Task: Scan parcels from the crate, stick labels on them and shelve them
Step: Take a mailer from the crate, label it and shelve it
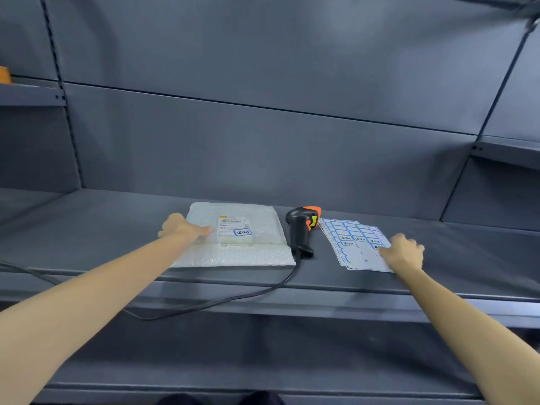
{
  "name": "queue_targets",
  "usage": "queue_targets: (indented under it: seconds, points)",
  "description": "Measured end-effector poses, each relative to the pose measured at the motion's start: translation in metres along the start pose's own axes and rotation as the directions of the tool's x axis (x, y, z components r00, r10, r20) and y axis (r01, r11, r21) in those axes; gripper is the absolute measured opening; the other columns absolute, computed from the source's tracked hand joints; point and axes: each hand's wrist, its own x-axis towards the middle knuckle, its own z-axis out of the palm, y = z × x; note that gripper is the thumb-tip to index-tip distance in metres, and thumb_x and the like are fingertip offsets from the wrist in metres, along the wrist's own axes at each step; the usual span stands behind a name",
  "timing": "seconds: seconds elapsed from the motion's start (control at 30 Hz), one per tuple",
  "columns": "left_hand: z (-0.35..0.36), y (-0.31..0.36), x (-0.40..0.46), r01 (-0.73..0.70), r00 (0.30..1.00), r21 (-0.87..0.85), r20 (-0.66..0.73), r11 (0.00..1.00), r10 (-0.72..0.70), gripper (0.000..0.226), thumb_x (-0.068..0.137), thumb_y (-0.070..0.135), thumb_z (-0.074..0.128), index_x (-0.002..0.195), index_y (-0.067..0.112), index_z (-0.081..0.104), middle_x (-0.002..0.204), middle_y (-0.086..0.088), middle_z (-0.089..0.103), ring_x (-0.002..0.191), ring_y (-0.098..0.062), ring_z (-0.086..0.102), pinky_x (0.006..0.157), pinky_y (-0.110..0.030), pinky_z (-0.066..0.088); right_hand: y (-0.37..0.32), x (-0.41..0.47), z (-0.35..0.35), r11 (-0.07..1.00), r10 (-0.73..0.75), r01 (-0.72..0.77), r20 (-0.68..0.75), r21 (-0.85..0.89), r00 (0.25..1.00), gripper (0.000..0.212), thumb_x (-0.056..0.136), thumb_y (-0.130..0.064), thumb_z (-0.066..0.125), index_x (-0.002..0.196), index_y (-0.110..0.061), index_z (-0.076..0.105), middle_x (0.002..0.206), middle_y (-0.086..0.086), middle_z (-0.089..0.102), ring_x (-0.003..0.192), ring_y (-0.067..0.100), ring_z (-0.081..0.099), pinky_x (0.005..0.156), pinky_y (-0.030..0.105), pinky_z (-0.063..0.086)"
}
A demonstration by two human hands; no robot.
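Observation:
A white bubble-wrap parcel (233, 235) lies flat on the grey shelf (87, 229). It carries a shipping label and a small blue-framed sticker (243, 232). My left hand (182, 228) rests on the parcel's left part, fingers stretched flat toward the label. A black and orange barcode scanner (302, 229) lies just right of the parcel, its cable running off the front edge. Further right lies a sheet of blue-framed labels (352, 241). My right hand (404, 251) sits on the sheet's right edge with curled fingers; whether it pinches a label is unclear.
The scanner cable (204, 306) loops down over the shelf's front edge to the left. Grey back panels rise behind the shelf. Side shelves (29, 95) hang at left and right, with an orange object (5, 75) at the far left.

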Motion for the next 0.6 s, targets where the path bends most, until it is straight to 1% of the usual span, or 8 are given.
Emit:
queue_targets:
  seconds: [0.07,0.1,0.13,0.17,0.23,0.3,0.47,0.6]
  points:
    - [-0.001,-0.001,-0.003,-0.005,1.0,-0.113,-0.02,0.994,0.003,0.049,0.072,0.023,0.084,0.1,-0.005,0.054,0.111,-0.02,0.061,0.104,-0.036,0.059,0.085,-0.039,0.049,-0.002,-0.001,0.002,0.989,-0.068,0.062,-0.039,-0.133,0.997,0.039,0.088,-0.02,0.058,0.121,-0.002,0.048,0.125,0.023,0.049,0.12,0.039,0.038,0.097,0.04,0.034]
    - [-0.003,-0.001,-0.005,-0.036,0.999,-0.179,-0.039,0.983,0.029,0.035,0.072,0.016,0.083,0.087,-0.005,0.059,0.093,-0.02,0.063,0.086,-0.034,0.062,0.072,-0.032,0.051,-0.004,-0.001,0.003,0.976,-0.122,0.111,-0.045,-0.185,0.992,0.042,0.088,-0.019,0.057,0.125,-0.002,0.046,0.129,0.021,0.047,0.123,0.038,0.037,0.099,0.04,0.033]
    - [-0.006,-0.002,-0.008,-0.068,0.997,-0.23,-0.054,0.971,0.057,0.027,0.072,0.01,0.081,0.071,-0.001,0.057,0.073,-0.014,0.058,0.068,-0.029,0.057,0.057,-0.025,0.046,-0.005,0.0,0.003,0.959,-0.175,0.162,-0.038,-0.234,0.984,0.044,0.089,-0.02,0.056,0.128,-0.004,0.045,0.132,0.019,0.047,0.126,0.036,0.036,0.101,0.04,0.031]
    - [-0.01,-0.003,-0.011,-0.111,0.993,-0.268,-0.068,0.957,0.096,0.026,0.073,0.007,0.079,0.065,0.003,0.054,0.066,-0.008,0.052,0.062,-0.026,0.051,0.052,-0.021,0.04,-0.005,0.0,0.002,0.939,-0.223,0.209,-0.024,-0.272,0.974,0.046,0.089,-0.021,0.054,0.131,-0.006,0.044,0.135,0.016,0.046,0.13,0.034,0.033,0.104,0.04,0.03]
    - [-0.019,0.0,-0.014,-0.174,0.985,-0.365,-0.079,0.915,0.156,0.019,0.076,0.005,0.076,0.087,0.008,0.061,0.084,-0.003,0.056,0.079,-0.024,0.053,0.065,-0.024,0.041,-0.003,0.002,0.002,0.902,-0.289,0.274,0.006,-0.332,0.957,0.05,0.089,-0.025,0.052,0.135,-0.009,0.042,0.138,0.011,0.044,0.136,0.03,0.029,0.108,0.04,0.026]
    - [-0.028,0.007,-0.016,-0.181,0.983,-0.477,-0.074,0.86,0.166,0.033,0.081,0.003,0.072,0.106,0.016,0.055,0.102,-0.002,0.053,0.09,-0.025,0.053,0.077,-0.031,0.043,-0.004,0.001,0.001,0.871,-0.334,0.32,0.027,-0.372,0.942,0.052,0.09,-0.028,0.049,0.138,-0.01,0.04,0.14,0.009,0.042,0.136,0.028,0.028,0.111,0.04,0.024]
    - [-0.04,0.023,-0.021,-0.108,0.987,-0.699,0.013,0.707,0.163,0.042,0.083,0.0,0.069,0.114,0.018,0.047,0.115,-0.005,0.056,0.094,-0.026,0.059,0.078,-0.037,0.049,-0.01,-0.008,-0.011,0.836,-0.396,0.381,0.048,-0.395,0.917,0.057,0.096,-0.03,0.043,0.147,-0.008,0.027,0.155,0.009,0.026,0.144,0.025,0.018,0.117,0.04,0.012]
    - [-0.023,0.045,-0.045,-0.107,0.968,-0.769,0.063,0.63,0.241,0.052,0.083,0.003,0.07,0.129,0.013,0.047,0.119,-0.005,0.058,0.095,-0.025,0.063,0.082,-0.042,0.053,0.003,-0.011,-0.03,0.823,-0.408,0.383,0.034,-0.418,0.913,0.061,0.099,-0.033,0.04,0.15,-0.006,0.02,0.157,0.008,0.02,0.146,0.024,0.014,0.118,0.04,0.008]
